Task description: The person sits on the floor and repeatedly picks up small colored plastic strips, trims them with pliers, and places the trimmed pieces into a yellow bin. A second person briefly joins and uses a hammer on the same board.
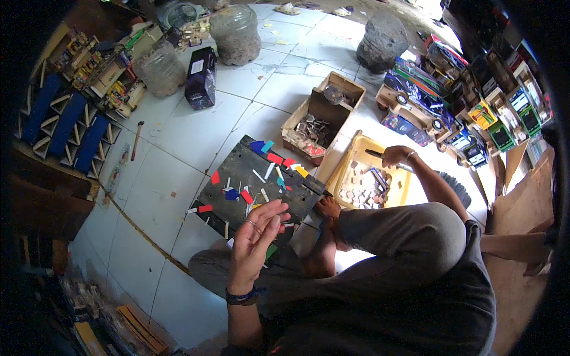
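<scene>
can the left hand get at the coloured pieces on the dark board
Likely yes: the left hand is raised near the dark board, and nothing visible blocks the coloured pieces ahead of it.

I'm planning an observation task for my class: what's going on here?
The person's right hand holds a slim dark object over the yellow tray, where small tan pieces lie loose. The left hand is raised above the dark board, which is strewn with coloured scraps; whether that hand holds anything is hard to tell. A wooden box stands just beyond the tray.
</scene>
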Action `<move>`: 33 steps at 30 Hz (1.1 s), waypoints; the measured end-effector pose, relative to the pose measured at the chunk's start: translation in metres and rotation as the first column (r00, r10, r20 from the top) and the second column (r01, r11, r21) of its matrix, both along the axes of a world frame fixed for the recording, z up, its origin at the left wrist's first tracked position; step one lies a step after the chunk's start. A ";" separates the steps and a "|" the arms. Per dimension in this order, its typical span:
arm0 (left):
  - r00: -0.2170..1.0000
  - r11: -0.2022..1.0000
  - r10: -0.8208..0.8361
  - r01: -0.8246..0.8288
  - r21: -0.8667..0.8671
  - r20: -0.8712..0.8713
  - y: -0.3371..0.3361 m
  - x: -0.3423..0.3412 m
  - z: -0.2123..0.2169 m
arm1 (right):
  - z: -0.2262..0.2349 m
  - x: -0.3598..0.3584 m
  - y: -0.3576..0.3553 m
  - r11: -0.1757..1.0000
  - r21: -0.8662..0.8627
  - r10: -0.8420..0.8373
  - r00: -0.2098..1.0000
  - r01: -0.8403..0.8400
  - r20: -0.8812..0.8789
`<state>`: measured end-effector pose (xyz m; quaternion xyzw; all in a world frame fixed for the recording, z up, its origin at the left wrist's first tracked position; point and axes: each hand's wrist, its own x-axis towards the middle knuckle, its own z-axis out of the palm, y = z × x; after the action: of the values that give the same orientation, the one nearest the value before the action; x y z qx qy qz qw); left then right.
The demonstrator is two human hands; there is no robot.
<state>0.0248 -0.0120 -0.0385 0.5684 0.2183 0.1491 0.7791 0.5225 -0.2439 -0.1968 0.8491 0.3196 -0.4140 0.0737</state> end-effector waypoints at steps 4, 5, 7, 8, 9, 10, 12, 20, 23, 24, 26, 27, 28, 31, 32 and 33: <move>1.000 0.997 0.003 -0.005 -0.071 -0.029 -0.002 0.003 -0.005 | -0.056 -0.034 -0.017 0.990 0.039 0.125 0.978 -0.133 0.170; 1.000 0.997 -0.002 0.000 -0.078 -0.030 -0.003 0.004 -0.007 | -0.068 -0.042 -0.018 0.978 0.034 0.192 0.949 -0.207 0.249; 0.999 0.998 -0.013 0.011 -0.064 -0.039 -0.005 0.005 -0.009 | -0.084 -0.061 -0.028 0.979 0.171 0.068 0.966 -0.114 0.251; 0.999 0.999 -0.020 0.018 -0.043 -0.047 -0.006 0.005 -0.010 | -0.091 -0.072 -0.030 0.975 0.210 0.011 0.967 -0.067 0.256; 0.998 0.999 -0.022 0.020 -0.031 -0.060 -0.006 0.006 -0.010 | -0.095 -0.082 -0.029 0.963 0.254 0.011 0.950 -0.094 0.311; 0.998 0.999 -0.029 0.026 -0.045 -0.050 -0.007 0.006 -0.011 | -0.097 -0.091 -0.026 0.947 0.295 0.009 0.931 -0.125 0.365; 0.999 0.995 -0.027 0.023 -0.096 -0.043 -0.008 0.007 -0.013 | -0.096 -0.108 -0.018 0.966 0.202 0.042 0.871 -0.160 0.490; 0.997 0.998 -0.027 0.023 -0.060 -0.073 -0.010 0.008 -0.016 | -0.127 -0.104 -0.010 0.976 0.216 -0.072 0.931 -0.007 0.358; 0.997 0.998 -0.014 0.010 -0.056 -0.078 -0.011 0.010 -0.015 | -0.169 -0.096 -0.004 0.832 0.464 -0.067 0.775 -0.304 0.628; 0.997 0.998 -0.004 -0.001 -0.064 -0.074 -0.011 0.010 -0.015 | -0.175 -0.096 -0.008 0.822 0.461 -0.004 0.806 -0.334 0.591; 0.997 0.999 -0.014 0.011 -0.037 -0.071 -0.013 0.011 -0.016 | -0.174 -0.098 -0.011 0.908 0.376 -0.010 0.888 -0.184 0.459; 0.998 0.999 -0.019 0.016 -0.042 -0.067 -0.013 0.011 -0.016 | -0.165 -0.099 -0.015 0.946 0.308 -0.035 0.918 -0.096 0.394; 0.998 0.999 -0.022 0.019 -0.045 -0.066 -0.013 0.011 -0.017 | -0.152 -0.101 -0.017 0.967 0.255 -0.061 0.939 -0.029 0.337; 0.998 0.998 -0.028 0.025 -0.056 -0.055 -0.012 0.010 -0.018 | -0.103 -0.101 -0.010 0.981 0.195 -0.029 0.970 -0.019 0.240; 0.998 0.998 -0.027 0.023 -0.062 -0.063 -0.011 0.009 -0.018 | -0.086 -0.098 -0.006 0.985 0.168 0.006 0.978 -0.042 0.207; 0.998 0.998 -0.029 0.027 -0.049 -0.055 -0.011 0.008 -0.017 | -0.068 -0.095 -0.001 0.984 0.162 0.050 0.983 -0.079 0.174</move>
<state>0.0323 -0.0226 -0.0560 0.5563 0.2353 0.1170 0.7883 0.4272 -0.2451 -0.2653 0.8736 0.3734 -0.3092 0.0422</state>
